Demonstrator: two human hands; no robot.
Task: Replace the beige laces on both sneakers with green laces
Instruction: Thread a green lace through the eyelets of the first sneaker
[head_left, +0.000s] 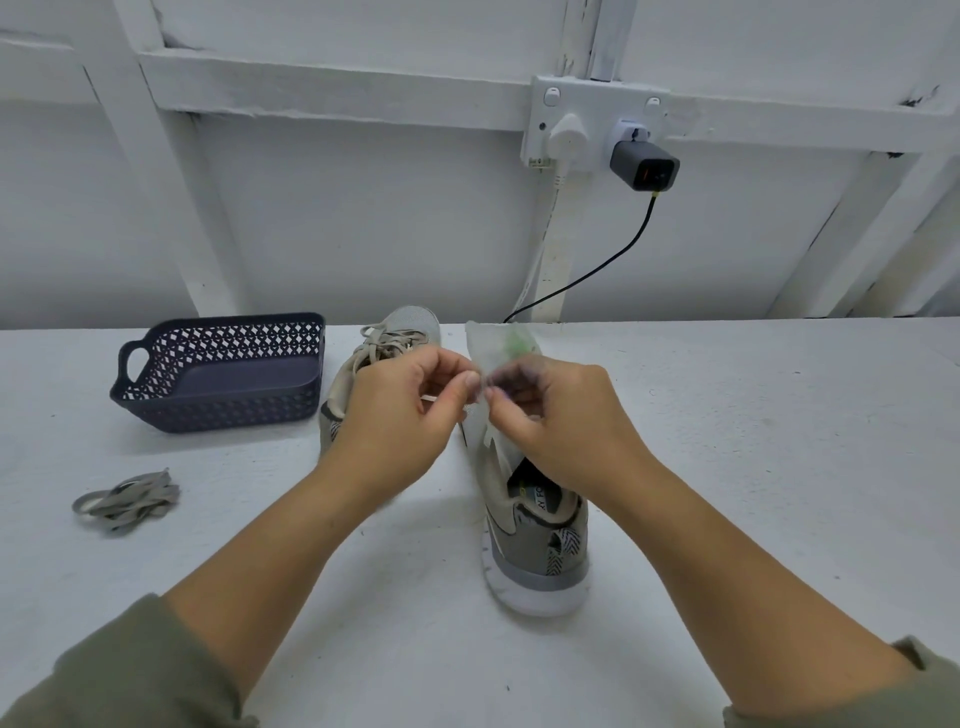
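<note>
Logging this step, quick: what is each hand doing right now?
Left hand: pinching the edge of the blurred translucent plastic packet with something green inside.
Right hand: pinching the same packet, fingers curled.

a single view, from a wide-angle camera worn on the person's head. it looks forward and down over the white counter (779, 467) to the white panelled wall (363, 234) behind. it sits near: the left forearm (249, 561) and right forearm (727, 561) enter from the bottom corners, the grey sneaker (540, 561) close below centre.
</note>
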